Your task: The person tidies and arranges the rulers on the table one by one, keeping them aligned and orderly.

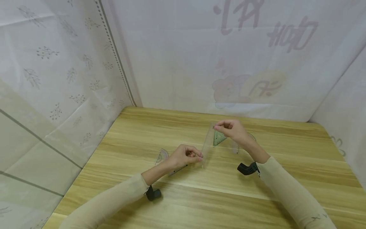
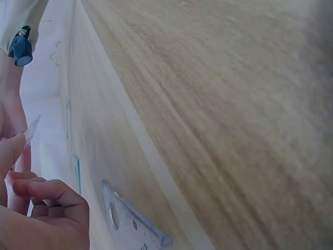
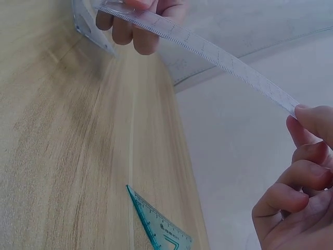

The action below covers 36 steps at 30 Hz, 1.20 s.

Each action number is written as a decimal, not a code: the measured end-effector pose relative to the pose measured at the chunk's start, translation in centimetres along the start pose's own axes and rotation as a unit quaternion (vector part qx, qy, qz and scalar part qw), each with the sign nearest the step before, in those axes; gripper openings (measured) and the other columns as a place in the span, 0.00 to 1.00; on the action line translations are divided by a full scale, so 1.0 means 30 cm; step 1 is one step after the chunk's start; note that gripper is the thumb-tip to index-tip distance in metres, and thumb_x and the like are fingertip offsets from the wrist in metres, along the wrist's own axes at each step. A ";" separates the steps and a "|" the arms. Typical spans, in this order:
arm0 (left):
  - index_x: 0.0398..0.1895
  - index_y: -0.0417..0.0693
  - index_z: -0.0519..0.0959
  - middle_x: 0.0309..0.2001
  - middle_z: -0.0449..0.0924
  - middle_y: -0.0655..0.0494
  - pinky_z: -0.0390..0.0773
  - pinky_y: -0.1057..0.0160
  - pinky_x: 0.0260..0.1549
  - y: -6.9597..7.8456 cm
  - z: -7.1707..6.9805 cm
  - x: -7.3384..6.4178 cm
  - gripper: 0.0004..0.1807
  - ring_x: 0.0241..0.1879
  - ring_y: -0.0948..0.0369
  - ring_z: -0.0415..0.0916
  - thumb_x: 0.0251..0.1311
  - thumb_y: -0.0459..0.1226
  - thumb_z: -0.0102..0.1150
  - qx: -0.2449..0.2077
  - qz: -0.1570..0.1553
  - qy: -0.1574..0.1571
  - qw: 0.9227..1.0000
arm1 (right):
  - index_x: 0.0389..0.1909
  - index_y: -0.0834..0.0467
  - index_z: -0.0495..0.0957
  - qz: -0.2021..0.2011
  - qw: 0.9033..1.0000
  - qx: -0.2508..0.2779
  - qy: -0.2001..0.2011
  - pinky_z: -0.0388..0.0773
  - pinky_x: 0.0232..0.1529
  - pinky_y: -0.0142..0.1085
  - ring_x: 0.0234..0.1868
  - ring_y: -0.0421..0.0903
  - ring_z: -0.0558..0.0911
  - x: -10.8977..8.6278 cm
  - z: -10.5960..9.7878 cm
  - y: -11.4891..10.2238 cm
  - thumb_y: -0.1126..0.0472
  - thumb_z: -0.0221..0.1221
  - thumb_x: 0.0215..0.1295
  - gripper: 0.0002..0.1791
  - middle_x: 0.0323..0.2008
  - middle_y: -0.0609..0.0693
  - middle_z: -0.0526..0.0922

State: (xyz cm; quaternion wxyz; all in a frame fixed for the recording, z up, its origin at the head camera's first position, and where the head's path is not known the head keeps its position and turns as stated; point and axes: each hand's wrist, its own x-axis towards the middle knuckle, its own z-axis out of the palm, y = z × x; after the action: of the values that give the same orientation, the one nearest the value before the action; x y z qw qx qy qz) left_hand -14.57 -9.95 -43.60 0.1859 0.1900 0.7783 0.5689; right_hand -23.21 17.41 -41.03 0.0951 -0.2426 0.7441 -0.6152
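Observation:
A clear straight ruler [image 3: 218, 56] is held above the table between both hands, and it bows slightly in the right wrist view. My left hand [image 1: 184, 156] pinches its near end between thumb and fingers. The far end is pinched by my right hand [image 1: 232, 129]. Behind the ruler, a green set square [image 1: 219, 138] lies on the table by the right hand. A clear set square [image 2: 130, 224] lies beneath the left hand, partly covered by it in the head view. Just left of that hand is a clear protractor [image 1: 162, 156].
Another clear measuring piece [image 1: 235, 148] lies under the right forearm, with a curved scale [image 1: 252, 136] partly hidden beside it. The wooden table [image 1: 200, 203] meets hanging cloth [image 1: 177, 63] at its back edge. Each wrist carries a black camera [image 1: 247, 168].

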 end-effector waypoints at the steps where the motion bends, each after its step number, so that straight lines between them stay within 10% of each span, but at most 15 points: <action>1: 0.40 0.44 0.88 0.29 0.74 0.60 0.65 0.66 0.30 -0.001 0.001 -0.001 0.05 0.28 0.63 0.63 0.65 0.35 0.69 -0.003 0.000 -0.001 1.000 | 0.46 0.66 0.84 0.001 1.000 -0.001 0.000 0.67 0.25 0.36 0.22 0.43 0.65 0.000 0.002 -0.003 0.60 0.61 0.74 0.12 0.30 0.51 0.78; 36: 0.39 0.40 0.87 0.24 0.70 0.60 0.65 0.71 0.26 -0.029 0.024 -0.081 0.05 0.25 0.66 0.63 0.62 0.31 0.70 -0.025 0.009 0.000 1.000 | 0.46 0.66 0.84 0.015 0.999 0.034 -0.017 0.63 0.24 0.34 0.19 0.41 0.61 -0.044 0.067 -0.028 0.61 0.64 0.72 0.11 0.20 0.48 0.67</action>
State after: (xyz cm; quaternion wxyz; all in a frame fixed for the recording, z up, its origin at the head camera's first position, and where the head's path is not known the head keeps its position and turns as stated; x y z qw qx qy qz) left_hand -12.19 -10.85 -44.47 0.1856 0.1921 0.7620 0.5899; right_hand -20.98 16.19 -40.90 0.1246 -0.2386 0.7247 -0.6343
